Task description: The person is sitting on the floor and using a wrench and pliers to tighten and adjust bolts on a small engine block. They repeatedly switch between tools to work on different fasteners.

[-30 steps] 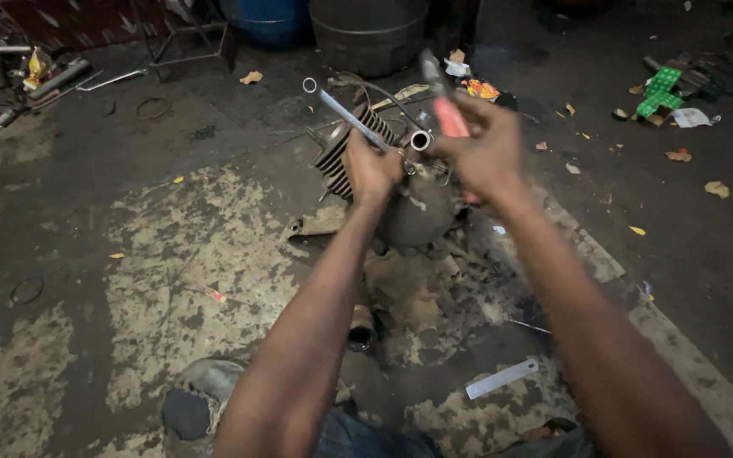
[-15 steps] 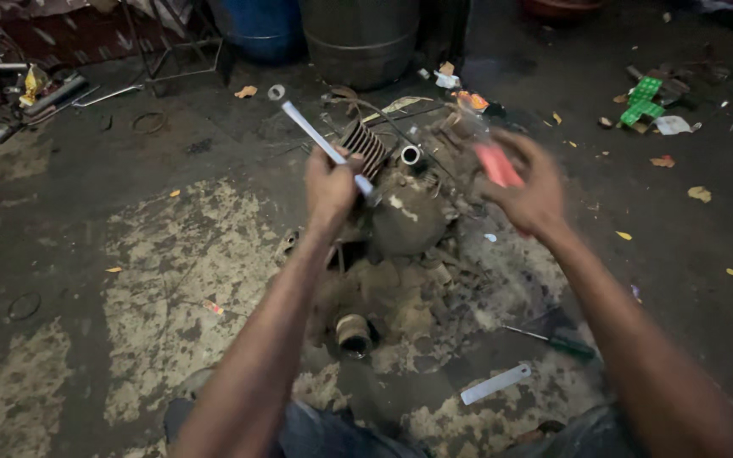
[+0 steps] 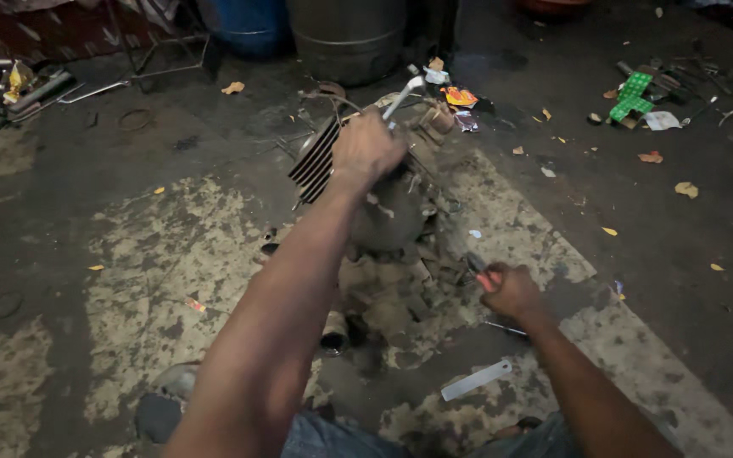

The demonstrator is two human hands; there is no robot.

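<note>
Nearest the camera, a flat pale metal strip (image 3: 477,380) lies on the stained concrete floor (image 3: 129,280) by the person's knees. Just beyond it the right hand (image 3: 511,290) has dropped away from the engine in the last second and now sits low beside it, fingers curled shut around a red-handled tool (image 3: 478,273) whose tip is hidden; a second ago that hand was up at the top of the engine next to the other. Further out, the left hand (image 3: 366,151) stays on top of the grimy engine block (image 3: 388,216), fingers closed around a silvery rod-like wrench (image 3: 403,95) that now points up and to the right, beside the dark cooling fins (image 3: 316,157). Beyond lie scattered scraps, a green packet (image 3: 631,95), a blue drum (image 3: 243,25) and a grey drum (image 3: 347,34).
</note>
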